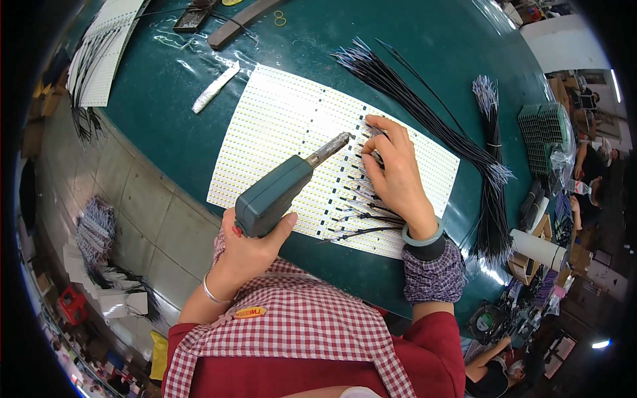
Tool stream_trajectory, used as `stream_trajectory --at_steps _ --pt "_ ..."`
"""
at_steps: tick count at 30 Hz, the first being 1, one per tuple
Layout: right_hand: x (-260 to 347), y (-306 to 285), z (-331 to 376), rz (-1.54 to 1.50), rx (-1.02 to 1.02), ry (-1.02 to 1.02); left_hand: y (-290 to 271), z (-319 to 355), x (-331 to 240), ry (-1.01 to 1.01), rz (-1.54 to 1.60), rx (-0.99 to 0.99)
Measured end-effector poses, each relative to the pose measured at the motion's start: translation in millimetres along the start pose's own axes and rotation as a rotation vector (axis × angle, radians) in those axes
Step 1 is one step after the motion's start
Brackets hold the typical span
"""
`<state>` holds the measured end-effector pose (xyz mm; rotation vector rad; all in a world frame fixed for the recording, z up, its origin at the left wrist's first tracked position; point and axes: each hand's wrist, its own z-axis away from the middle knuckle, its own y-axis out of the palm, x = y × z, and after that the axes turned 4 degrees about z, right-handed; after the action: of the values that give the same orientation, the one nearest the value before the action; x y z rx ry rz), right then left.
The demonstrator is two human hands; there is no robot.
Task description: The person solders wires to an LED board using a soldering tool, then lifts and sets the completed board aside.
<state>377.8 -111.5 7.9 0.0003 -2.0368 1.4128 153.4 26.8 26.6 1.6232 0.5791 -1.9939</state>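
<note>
My left hand (pixel 257 255) is wrapped around the handle of a dark green soldering gun (pixel 275 196). Its metal tip (pixel 332 147) points up and right, close to the fingers of my right hand. Under it lies a white LED board panel (pixel 265 132), covered in rows of small yellowish chips. My right hand (pixel 401 176) is bent over the panel, thumb and fingers pinched on a black wire that they mostly cover. Below that hand, several short black wires (pixel 371 216) with pale ends lie along a row of dark pads.
A long bundle of black wires (pixel 424 109) touches the panel's far right side; another bundle (pixel 490 199) lies farther right. A white-wrapped blade (pixel 215 87) and a grey bar (pixel 242 23) rest beyond the panel. Wired panels (pixel 106 53) hang over the table's left edge. Stacked green boards (pixel 543 136) stand right.
</note>
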Motion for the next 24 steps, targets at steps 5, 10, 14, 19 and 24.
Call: stream_trajectory --at_steps 5,10,14,19,24 --pt "0.9 4.2 -0.8 0.070 -0.024 -0.046 -2.9 1.2 1.5 0.153 -0.228 0.077" --pt "3.3 1.9 -2.9 0.088 0.023 -0.045 -0.7 5.6 2.3 -0.085 0.027 0.029" --pt "6.2 0.4 -6.1 0.117 0.040 -0.075 0.3 5.7 5.2 0.082 -0.108 0.065" --pt "10.3 0.6 -9.1 0.191 0.078 -0.046 0.8 6.7 7.0 0.087 -0.108 0.033" --pt "12.9 1.3 -11.4 0.211 0.087 -0.048 1.3 6.3 6.0 0.046 -0.039 0.041"
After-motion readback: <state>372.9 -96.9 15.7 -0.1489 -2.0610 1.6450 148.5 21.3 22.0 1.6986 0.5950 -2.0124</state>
